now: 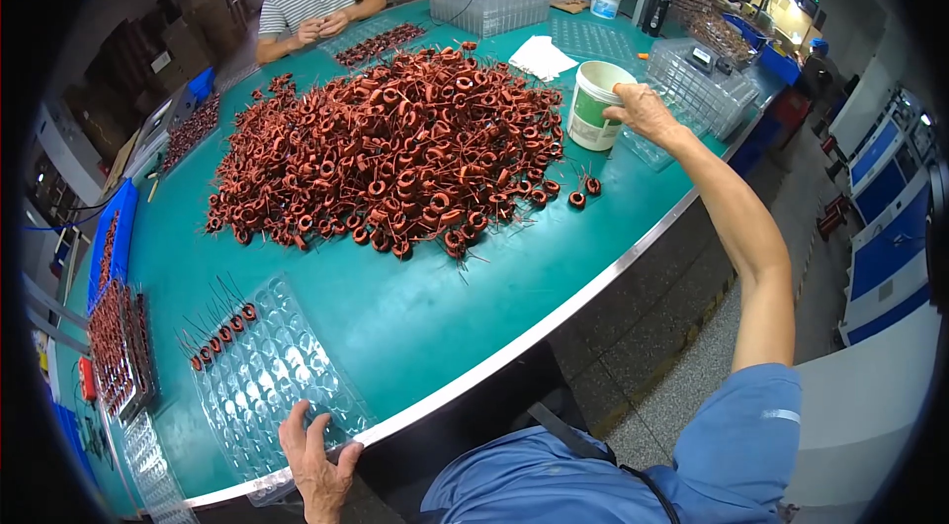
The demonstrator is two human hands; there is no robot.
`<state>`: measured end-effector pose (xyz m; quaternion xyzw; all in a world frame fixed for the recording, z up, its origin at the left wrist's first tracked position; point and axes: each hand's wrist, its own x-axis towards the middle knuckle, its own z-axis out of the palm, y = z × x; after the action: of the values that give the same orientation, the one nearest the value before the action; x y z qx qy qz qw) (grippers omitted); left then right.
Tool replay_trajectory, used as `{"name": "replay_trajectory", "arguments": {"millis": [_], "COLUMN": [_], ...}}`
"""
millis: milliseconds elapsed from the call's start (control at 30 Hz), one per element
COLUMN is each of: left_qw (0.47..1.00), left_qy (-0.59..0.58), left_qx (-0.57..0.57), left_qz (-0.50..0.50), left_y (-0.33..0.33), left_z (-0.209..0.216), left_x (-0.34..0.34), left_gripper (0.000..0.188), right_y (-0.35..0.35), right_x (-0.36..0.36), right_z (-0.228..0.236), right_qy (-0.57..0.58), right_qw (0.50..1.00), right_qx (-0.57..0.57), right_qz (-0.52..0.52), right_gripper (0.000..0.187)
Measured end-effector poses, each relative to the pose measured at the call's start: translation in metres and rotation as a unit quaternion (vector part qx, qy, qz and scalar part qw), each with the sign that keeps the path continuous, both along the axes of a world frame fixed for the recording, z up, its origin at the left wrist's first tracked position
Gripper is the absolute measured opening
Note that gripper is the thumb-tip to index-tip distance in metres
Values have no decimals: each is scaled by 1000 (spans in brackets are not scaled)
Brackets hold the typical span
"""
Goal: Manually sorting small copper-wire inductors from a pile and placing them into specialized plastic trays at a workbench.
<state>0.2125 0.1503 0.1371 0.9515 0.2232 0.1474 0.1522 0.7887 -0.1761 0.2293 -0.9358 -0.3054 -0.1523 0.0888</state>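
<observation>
My right hand point(647, 114) is stretched out to the far right and grips the rim of a white and green plastic bucket point(592, 121), which stands upright. Near the front edge, my left hand point(314, 460) has its fingers apart, touching the near end of a clear plastic blister tray point(282, 381). Along the tray's far left side lies a short row of red ring-shaped wire coils point(225, 333) with long leads. A big heap of the same red coils point(395, 153) covers the middle of the green table point(435, 311), left of the bucket.
Across the table a person point(318, 5) in a striped shirt handles something small. Stacked filled trays point(121, 346) and a blue bin point(111, 242) stand at the left. Clear trays point(692, 79) are piled beyond my right hand. White paper point(542, 57) lies behind the bucket.
</observation>
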Motion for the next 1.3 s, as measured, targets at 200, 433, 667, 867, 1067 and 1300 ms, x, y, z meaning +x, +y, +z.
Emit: {"name": "replay_trajectory", "arguments": {"millis": [200,433,667,867,1067,1300], "left_qw": [1000,1000,1000,1000,1000,999], "left_qy": [0,-4,7,-4,0,-18], "left_qx": [-17,-25,7,-20,-2,16], "left_qz": [11,-1,3,-7,-4,-36], "left_y": [-5,-4,0,-1,-2,6], "left_z": [8,7,2,7,5,3], "left_x": [-2,7,-3,2,0,5], "left_gripper": [59,58,56,56,56,56], "right_y": [-40,-116,-97,-72,10,5], "right_x": [22,89,78,27,-59,-61], "right_z": [90,27,3,38,-14,-68], "right_qy": [-109,-88,-21,-181,234,180], "right_qw": [986,990,994,982,958,978], "right_qx": [122,-33,-49,53,-123,-20], "right_qz": [-39,-102,-99,-18,109,109], "right_gripper": [33,38,54,43,47,36]}}
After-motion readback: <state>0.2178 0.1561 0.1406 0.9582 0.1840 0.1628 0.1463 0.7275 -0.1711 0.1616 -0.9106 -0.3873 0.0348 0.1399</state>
